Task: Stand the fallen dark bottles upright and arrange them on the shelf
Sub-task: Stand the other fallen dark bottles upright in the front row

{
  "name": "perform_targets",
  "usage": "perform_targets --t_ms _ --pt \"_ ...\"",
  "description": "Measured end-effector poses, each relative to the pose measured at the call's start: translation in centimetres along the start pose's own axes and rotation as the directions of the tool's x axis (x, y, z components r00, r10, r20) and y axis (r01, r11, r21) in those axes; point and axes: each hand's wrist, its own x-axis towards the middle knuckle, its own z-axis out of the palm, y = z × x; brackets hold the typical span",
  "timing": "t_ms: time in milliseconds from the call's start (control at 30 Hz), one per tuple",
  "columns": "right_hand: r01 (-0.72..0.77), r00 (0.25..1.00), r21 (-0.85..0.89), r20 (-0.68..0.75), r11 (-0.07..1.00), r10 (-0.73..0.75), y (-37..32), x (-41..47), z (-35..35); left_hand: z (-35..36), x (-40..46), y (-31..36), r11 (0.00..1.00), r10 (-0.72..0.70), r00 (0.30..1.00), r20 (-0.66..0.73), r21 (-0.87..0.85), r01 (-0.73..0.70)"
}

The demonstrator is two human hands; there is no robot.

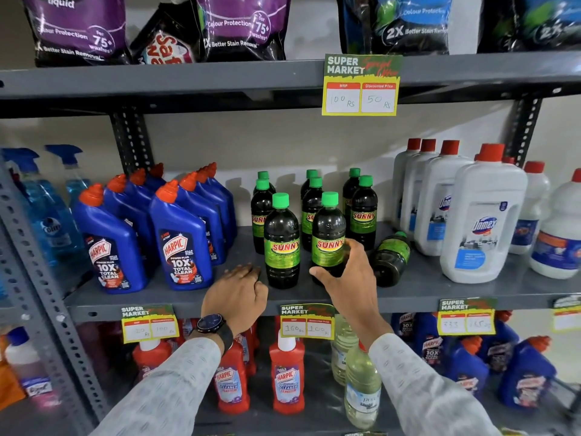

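Observation:
Several dark bottles with green caps and green "SUNNY" labels stand in rows on the grey middle shelf (418, 286). My right hand (349, 275) grips the lower part of the front right upright bottle (328, 229). To its left stands another front bottle (281, 243). One dark bottle (391, 258) lies fallen on its side just right of my right hand, cap pointing to the back. My left hand (239, 294) rests flat on the shelf's front edge, holding nothing, beside the left front bottle.
Blue Harpic bottles (179, 243) stand to the left, white Domex bottles (484, 221) to the right, close to the fallen bottle. Price tags hang on the shelf edges. Red bottles fill the shelf below, detergent pouches the one above.

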Motion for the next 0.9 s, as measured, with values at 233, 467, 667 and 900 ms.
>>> perform_targets --t_ms 233,467,667,900 --pt "0.084 0.996 0.027 -0.025 0.996 -0.084 -0.9 -1.0 -1.6 -0.3 0.0 0.1 1.0 0.007 1.0 0.026 0.002 -0.007" --pt "0.001 0.944 -0.284 -0.317 0.959 -0.095 -0.6 3.6 -7.5 -0.7 -0.4 0.3 1.0 0.026 1.0 -0.014 0.002 -0.026" --pt "-0.565 0.798 -0.297 0.04 0.77 0.601 1.9 7.5 -9.1 -1.1 -0.4 0.5 1.0 0.03 0.999 -0.023 -0.007 -0.03" --pt "-0.666 0.737 -0.04 0.115 0.745 0.666 2.7 8.1 -8.9 -1.1 -0.5 0.4 0.999 0.042 0.998 -0.047 -0.003 -0.042"
